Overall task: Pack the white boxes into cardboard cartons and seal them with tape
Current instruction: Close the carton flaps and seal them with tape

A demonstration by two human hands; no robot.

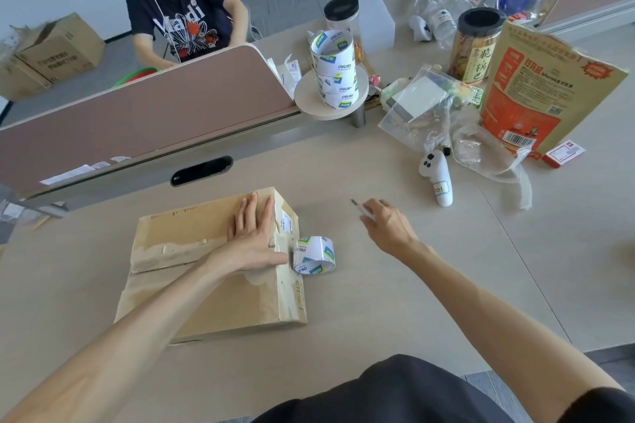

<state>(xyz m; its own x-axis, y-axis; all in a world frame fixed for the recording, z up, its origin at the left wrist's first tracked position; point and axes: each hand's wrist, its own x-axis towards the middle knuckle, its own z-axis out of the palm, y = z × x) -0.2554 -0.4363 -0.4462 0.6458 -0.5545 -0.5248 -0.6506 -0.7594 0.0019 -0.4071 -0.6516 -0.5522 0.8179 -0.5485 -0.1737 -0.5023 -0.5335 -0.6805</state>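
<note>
Left hand [252,237] flat on carton [192,312]; right hand [390,228] pinches cutter [359,207] nearby.

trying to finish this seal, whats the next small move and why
Probably bring the cutter in the right hand to the tape roll and cut: the roll lies against the carton at its right side while the left hand presses flat on top.

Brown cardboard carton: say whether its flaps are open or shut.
Shut: flaps of the brown cardboard carton lie flat, meeting at a seam, under the flat left hand.
</note>
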